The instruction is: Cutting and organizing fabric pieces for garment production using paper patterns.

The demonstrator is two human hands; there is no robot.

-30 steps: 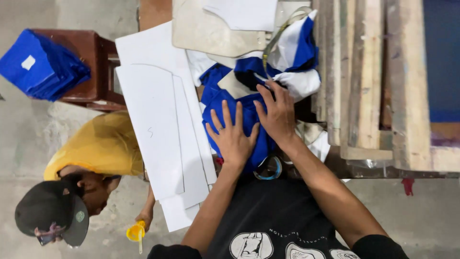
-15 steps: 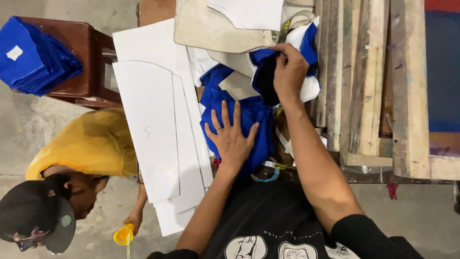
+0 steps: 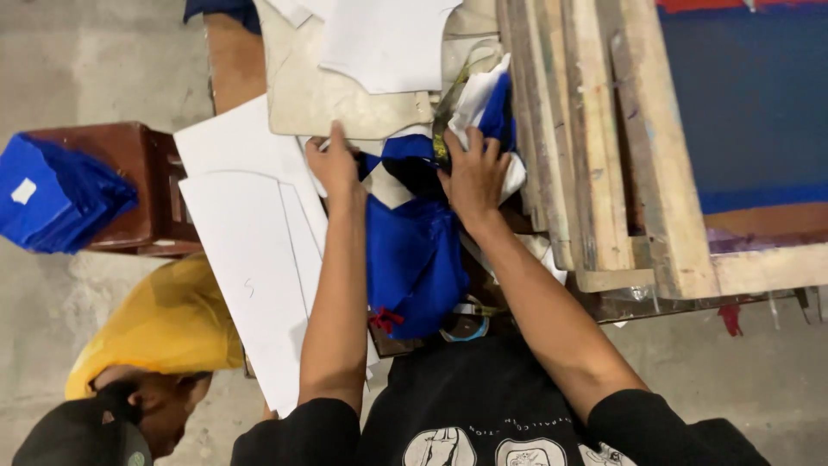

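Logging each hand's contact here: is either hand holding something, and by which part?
The right hand grips the bunched blue and white cloth at its upper end. The left hand rests on the pile's upper left edge; a closed grip cannot be told.

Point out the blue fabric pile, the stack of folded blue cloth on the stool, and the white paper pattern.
blue fabric pile (image 3: 414,259), head view, its lower middle.
stack of folded blue cloth (image 3: 56,198), head view, top face.
white paper pattern (image 3: 246,259), head view, centre of sheet.
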